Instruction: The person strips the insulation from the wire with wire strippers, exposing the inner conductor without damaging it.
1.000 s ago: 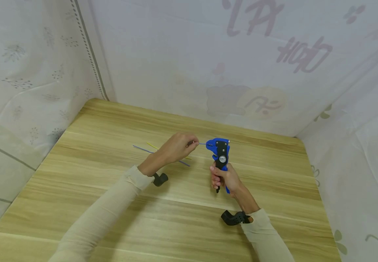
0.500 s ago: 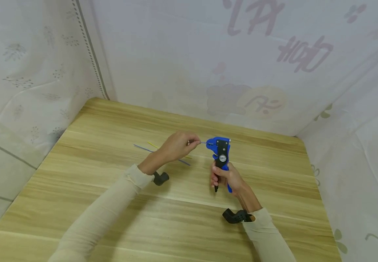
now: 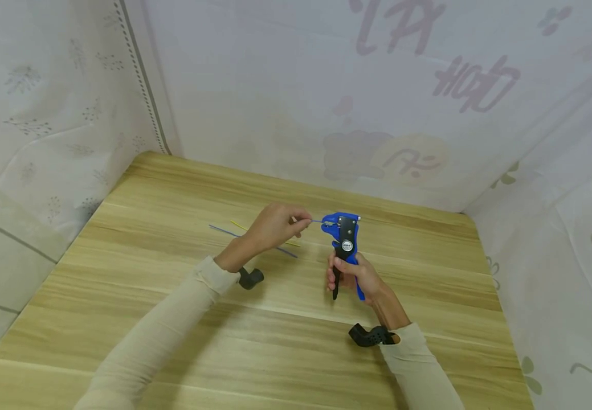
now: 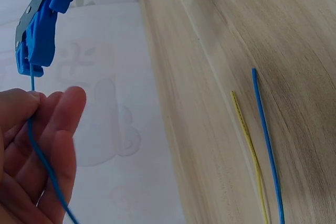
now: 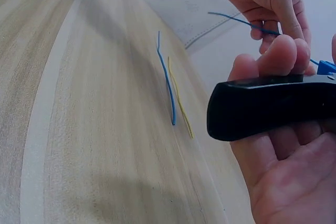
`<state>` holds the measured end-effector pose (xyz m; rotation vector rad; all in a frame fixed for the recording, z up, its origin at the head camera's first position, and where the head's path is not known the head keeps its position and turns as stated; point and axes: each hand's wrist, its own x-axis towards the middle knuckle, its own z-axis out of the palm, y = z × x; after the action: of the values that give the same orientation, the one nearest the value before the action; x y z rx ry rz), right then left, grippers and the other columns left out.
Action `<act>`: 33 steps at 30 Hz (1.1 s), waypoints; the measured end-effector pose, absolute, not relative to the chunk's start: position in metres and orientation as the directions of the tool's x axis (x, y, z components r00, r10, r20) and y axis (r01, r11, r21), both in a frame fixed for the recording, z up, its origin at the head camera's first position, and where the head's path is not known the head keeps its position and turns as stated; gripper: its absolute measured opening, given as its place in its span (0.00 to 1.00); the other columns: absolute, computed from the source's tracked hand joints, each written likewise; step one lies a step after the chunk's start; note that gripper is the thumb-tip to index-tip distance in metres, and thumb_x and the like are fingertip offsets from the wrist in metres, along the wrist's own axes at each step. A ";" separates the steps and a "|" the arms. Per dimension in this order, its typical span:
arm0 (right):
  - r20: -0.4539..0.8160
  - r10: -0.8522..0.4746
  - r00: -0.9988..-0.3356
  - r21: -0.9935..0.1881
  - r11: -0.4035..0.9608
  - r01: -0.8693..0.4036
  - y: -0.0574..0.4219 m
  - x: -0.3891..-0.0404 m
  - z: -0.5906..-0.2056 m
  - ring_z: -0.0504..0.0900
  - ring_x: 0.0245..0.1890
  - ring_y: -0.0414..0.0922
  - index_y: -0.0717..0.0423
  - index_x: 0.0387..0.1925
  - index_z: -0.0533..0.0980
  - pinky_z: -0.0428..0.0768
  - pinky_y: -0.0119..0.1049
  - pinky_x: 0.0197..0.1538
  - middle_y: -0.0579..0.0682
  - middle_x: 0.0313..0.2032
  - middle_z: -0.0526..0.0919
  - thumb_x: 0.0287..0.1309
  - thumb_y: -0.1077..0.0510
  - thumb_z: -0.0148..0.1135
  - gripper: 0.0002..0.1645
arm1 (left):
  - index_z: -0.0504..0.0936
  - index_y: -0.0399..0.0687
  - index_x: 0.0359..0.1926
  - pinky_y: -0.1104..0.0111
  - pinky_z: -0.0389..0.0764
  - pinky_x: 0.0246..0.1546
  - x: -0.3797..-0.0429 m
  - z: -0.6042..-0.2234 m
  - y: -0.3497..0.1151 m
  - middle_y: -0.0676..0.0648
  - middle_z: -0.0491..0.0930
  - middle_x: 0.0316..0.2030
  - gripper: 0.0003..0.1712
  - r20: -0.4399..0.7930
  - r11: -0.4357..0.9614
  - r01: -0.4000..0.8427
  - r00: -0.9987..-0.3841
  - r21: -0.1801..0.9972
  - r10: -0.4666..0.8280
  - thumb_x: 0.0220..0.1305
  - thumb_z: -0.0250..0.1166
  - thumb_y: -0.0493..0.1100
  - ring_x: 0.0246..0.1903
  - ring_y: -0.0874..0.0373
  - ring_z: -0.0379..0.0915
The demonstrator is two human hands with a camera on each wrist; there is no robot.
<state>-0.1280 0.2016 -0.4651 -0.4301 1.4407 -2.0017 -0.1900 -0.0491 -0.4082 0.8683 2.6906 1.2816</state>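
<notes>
Blue wire [image 4: 51, 172] pinched in my left grip [image 3: 277, 225], its end at the tool [image 3: 348, 230].
Beneath that grip lie a loose blue wire [image 4: 268, 140] and a yellow wire [image 4: 247, 131], unworked as far as I judge. The pinched one seems midway, reaching into the tool's jaws; my right grip [image 3: 367, 274] wraps the handles [image 5: 262, 111]. Wood-grain worktop [image 3: 285, 359] under both, patterned cloth walls [image 3: 244, 85] beyond.

This looks like a screened-off work corner — of a home or a studio, unclear — with a broad, yellowish-brown wood-grain table [image 3: 285, 359] enclosed by pale, printed fabric hangings [image 3: 254, 97].
</notes>
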 end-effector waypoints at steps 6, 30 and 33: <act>-0.084 -0.668 -0.739 -0.928 -0.219 0.303 0.201 -0.128 -0.464 0.78 0.28 0.42 0.56 0.38 0.71 0.82 0.37 0.37 0.47 0.27 0.78 0.76 0.57 0.43 0.12 | 0.89 0.46 0.42 0.66 0.82 0.36 -0.189 -0.409 -0.049 0.49 0.88 0.35 0.08 0.236 0.487 0.465 -0.857 0.739 0.459 0.67 0.66 0.42 0.33 0.60 0.85; -0.066 -0.671 -0.739 -0.920 -0.245 0.305 0.197 -0.130 -0.458 0.75 0.22 0.43 0.57 0.34 0.68 0.79 0.39 0.33 0.47 0.23 0.73 0.77 0.59 0.40 0.13 | 0.90 0.42 0.36 0.68 0.82 0.33 -0.184 -0.412 -0.048 0.47 0.89 0.32 0.06 0.305 0.379 0.458 -0.865 0.804 0.398 0.63 0.68 0.39 0.31 0.60 0.83; -0.066 -0.664 -0.745 -0.924 -0.241 0.296 0.196 -0.129 -0.458 0.74 0.21 0.42 0.57 0.33 0.67 0.79 0.38 0.32 0.46 0.22 0.71 0.77 0.59 0.40 0.14 | 0.90 0.43 0.35 0.69 0.82 0.33 -0.183 -0.413 -0.048 0.48 0.88 0.32 0.06 0.302 0.378 0.458 -0.863 0.805 0.404 0.64 0.68 0.39 0.30 0.62 0.83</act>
<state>-0.1294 0.1962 -0.4585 -0.4565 1.4012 -2.0275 -0.1831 -0.0476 -0.4129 0.8308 2.6526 1.5784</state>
